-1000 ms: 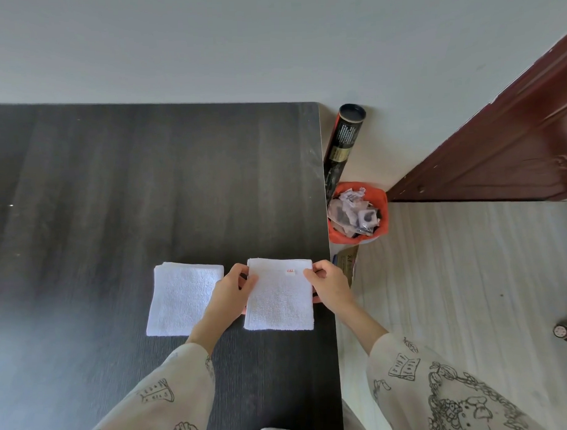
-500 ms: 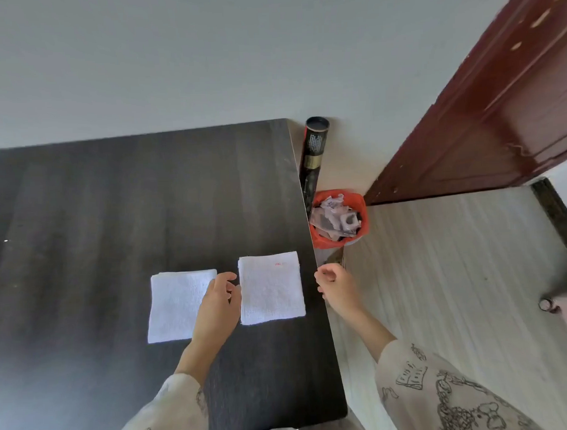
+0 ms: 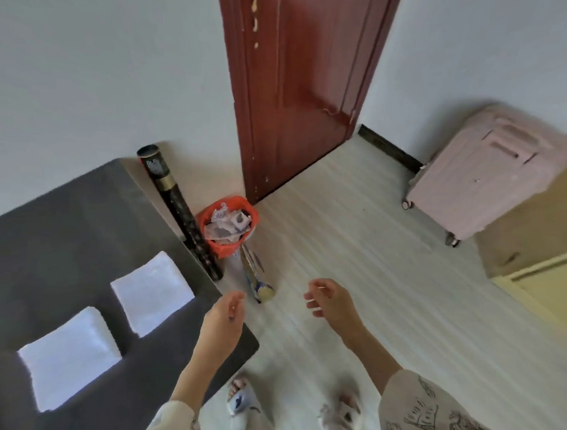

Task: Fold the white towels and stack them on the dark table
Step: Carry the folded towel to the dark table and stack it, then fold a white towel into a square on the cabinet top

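Slippers (image 3: 242,398) on the person's feet show at the bottom, on the pale plank floor (image 3: 357,244); patterned sleeves (image 3: 420,406) cover both forearms; the left hand (image 3: 223,316) hangs over the table's right edge near its front corner, fingers loosely curled and grasping nothing; the right hand (image 3: 328,301) hangs over the floor, well apart from the table, fingers likewise relaxed and empty. On the dark table (image 3: 51,229) lie two folded white towels, side by side and apart, not stacked; the nearer towel (image 3: 70,355) sits toward the front edge; the farther towel (image 3: 153,291) lies near the right edge, with a strip of bare tabletop between them. Off the right edge stands a dark patterned tube (image 3: 175,202), leaning along the table's side; a flattened printed packet (image 3: 255,277) stands on the floor just beside it; behind these sits an orange bin (image 3: 228,226) full of crumpled paper. Farther back a red-brown door (image 3: 303,79) is set in the white wall (image 3: 94,76); a pink suitcase (image 3: 486,169) stands to the far right beside the wall.
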Motion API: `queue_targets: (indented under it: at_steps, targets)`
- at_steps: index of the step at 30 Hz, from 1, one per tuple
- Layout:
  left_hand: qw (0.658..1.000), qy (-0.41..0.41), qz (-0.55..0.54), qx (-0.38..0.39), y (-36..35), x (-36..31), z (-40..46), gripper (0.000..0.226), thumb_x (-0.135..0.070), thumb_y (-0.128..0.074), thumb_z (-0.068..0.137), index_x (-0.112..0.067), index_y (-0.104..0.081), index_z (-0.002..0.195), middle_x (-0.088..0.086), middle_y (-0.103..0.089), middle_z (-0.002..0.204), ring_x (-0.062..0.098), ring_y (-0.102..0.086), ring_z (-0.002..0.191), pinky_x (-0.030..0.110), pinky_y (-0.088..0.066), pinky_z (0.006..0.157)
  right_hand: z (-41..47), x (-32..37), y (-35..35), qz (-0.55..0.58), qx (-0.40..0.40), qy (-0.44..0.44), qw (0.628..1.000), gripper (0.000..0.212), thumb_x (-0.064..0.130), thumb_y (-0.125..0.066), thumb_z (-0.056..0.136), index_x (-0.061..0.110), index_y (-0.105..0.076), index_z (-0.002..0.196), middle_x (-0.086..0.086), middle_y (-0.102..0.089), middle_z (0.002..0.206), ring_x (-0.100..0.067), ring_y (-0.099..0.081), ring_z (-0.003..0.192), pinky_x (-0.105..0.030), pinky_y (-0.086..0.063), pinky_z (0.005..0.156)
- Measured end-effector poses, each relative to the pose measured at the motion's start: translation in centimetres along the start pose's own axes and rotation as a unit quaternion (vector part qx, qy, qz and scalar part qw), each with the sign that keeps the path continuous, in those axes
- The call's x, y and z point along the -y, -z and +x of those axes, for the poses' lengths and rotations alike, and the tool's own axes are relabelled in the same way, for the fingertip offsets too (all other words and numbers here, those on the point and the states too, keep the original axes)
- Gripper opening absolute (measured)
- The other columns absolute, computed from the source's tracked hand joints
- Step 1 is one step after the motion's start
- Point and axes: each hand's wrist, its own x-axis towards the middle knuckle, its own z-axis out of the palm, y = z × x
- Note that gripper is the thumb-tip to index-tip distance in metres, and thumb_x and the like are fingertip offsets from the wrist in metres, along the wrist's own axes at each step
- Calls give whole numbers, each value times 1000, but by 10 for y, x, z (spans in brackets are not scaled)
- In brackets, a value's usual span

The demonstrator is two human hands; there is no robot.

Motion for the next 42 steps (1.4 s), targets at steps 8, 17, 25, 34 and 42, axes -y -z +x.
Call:
queue_targets:
  at_steps: [8, 17, 25, 34, 42]
  targets:
    - [989, -130, 22, 68, -164, -145, -38, 19, -10, -46, 94, -12, -57, 110, 7, -63, 101, 26, -61, 97, 31, -45, 83, -60, -72, 212, 77, -101, 27, 992, 14, 16, -49, 96, 12, -59, 105, -1, -65, 83, -13, -61, 72, -24, -49, 66]
    - [929, -300, 43, 211, -379, -327, -104, 19, -12, -48, 94, -17, -56, 110, -1, -65, 93, 19, -62, 86, 33, -50, 82, -136, -158, 459, 153, -273, 16, 950, 17, 12, -49, 95, 7, -60, 108, -4, -64, 85, -15, -59, 72, -23, -47, 64]
    - [876, -367, 64, 307, -549, -447, -108, 19, -12, -47, 94, -18, -57, 109, 0, -65, 95, 16, -63, 87, 29, -50, 82, -132, -218, 618, 202, -385, -15, 900, 18, 18, -49, 95, 10, -60, 108, -7, -68, 93, -16, -63, 77, -27, -50, 70]
    - [832, -406, 100, 364, -711, -610, -48, 23, -13, -45, 96, -10, -57, 114, 2, -62, 103, 15, -60, 91, 19, -43, 78, -48, -215, 822, 218, -448, -10, 867, 17, 17, -47, 96, 12, -59, 107, -2, -66, 88, -14, -62, 76, -28, -51, 71]
    - [797, -412, 166, 410, -832, -711, -8, 26, -17, -44, 97, -10, -56, 119, 2, -60, 112, 12, -56, 97, 20, -43, 85, 13, -241, 965, 262, -468, -64, 842, 17, 15, -48, 95, 10, -60, 106, -4, -68, 88, -15, -62, 75, -32, -52, 73]
